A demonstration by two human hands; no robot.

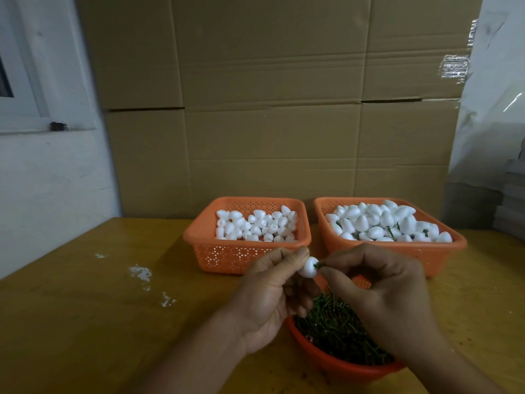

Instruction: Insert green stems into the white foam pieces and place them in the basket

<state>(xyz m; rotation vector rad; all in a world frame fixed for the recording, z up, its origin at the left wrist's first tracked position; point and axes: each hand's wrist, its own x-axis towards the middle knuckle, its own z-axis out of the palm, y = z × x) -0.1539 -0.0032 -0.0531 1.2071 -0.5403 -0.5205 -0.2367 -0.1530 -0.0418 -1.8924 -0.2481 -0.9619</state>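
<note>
We are pinching the foam piece (309, 267) in our left hand (272, 297), above the stem bowl (335, 365); our right hand (377, 291) grip is pinching the green stem (320, 265) at its hole. Risk, we are judging: an off-axis push is bending the stem or tearing foam.

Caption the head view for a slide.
Left hand holds foam piece while right hand pushes in green stem.

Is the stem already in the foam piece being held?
Partly in: the green stem meets the foam piece at its end, pinched by the right hand; depth cannot be told.
</note>
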